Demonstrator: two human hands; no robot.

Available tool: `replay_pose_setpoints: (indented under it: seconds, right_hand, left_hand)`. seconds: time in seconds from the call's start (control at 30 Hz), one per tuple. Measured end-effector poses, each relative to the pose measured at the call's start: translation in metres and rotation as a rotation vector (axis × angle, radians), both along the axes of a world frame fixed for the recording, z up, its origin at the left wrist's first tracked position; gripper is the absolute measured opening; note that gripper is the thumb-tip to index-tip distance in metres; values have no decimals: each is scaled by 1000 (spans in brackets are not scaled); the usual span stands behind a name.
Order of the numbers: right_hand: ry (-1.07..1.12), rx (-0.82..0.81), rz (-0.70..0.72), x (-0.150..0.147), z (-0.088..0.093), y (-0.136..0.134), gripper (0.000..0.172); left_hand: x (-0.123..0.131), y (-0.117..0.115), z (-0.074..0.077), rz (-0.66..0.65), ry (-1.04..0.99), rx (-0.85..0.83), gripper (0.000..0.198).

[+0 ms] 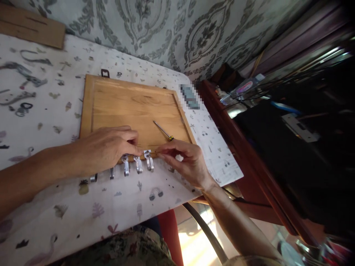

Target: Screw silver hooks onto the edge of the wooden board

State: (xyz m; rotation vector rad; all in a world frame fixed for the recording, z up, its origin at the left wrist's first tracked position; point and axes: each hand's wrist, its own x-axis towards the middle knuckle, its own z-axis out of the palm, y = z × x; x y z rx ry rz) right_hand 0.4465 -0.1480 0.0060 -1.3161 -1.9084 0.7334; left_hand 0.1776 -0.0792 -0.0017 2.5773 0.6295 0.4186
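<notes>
A wooden board (124, 103) lies flat on a table covered with a patterned cloth (41, 111). Several silver metal hooks (137, 162) hang in a row along the board's near edge. My left hand (108, 147) rests palm down on that edge, fingers curled, its fingertips touching the hooks. My right hand (184, 159) is just to the right of the hooks, fingers pinched together near the rightmost hook; what they hold is too small to make out. A thin screwdriver (163, 130) with a yellow and black handle lies on the board right above my right hand.
A plank of wood (30, 26) lies at the table's far left corner. A patterned curtain (166, 33) hangs behind the table. To the right stands a dark red wooden piece of furniture (235, 147) with cluttered items. A dark hose (205, 231) curves below the table edge.
</notes>
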Motion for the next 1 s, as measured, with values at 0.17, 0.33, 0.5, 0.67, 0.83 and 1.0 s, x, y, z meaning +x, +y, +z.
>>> replay_pose_setpoints:
  seconds: [0.17,0.33,0.5,0.67,0.83,1.0]
  right_hand:
    - [-386,234,-261,30,-4,-21,14]
    - [-510,222,-348,52,-21,-40,31]
    - [-370,117,-335,44,-19,-28,25]
    - [-201,174,-364,36,-17,-16,17]
    - [209,388,-492,30,-4,-25,14]
    - [422,531,-457,10,20,-28,19]
  left_hand:
    - [-3,2,2,-36,23,-18,49]
    - [-1,0,7,-25,34,-16,48]
    - [1,1,-2,-13,12,13,44]
    - [-1,1,-3,-4,18,18,48]
    - [-2,1,-6,14,5,27,54]
    - [-2,5,-14,-13,-50,42,47]
